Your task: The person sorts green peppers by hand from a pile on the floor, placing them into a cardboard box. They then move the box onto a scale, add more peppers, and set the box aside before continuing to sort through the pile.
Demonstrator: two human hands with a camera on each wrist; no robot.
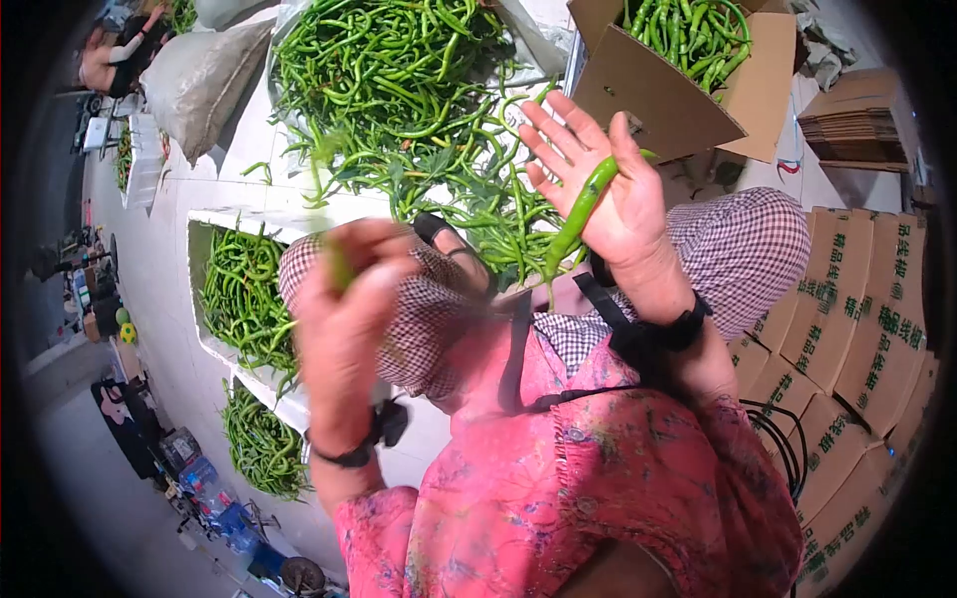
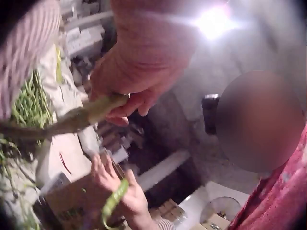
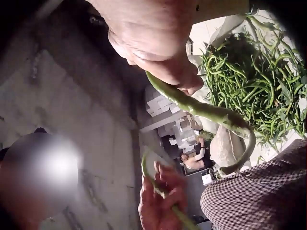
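Observation:
My left hand, blurred in the head view, grips a long green chili pepper. The left wrist view shows the pepper's thick end between thumb and fingers, its thin end reaching left. Opposite it, my right hand is raised palm up, with its fingers spread. Another long green chili pepper lies across that palm, its upper end under the thumb and its curved tip hanging past the palm's edge. The pepper bends into a hook in the right wrist view. Beyond both hands spreads a big heap of green chili peppers.
White foam boxes of peppers stand at the left. A cardboard box holding more peppers is at the back right. Flattened cartons lie at the right, and a full sack is at the back left. Another person sits far off.

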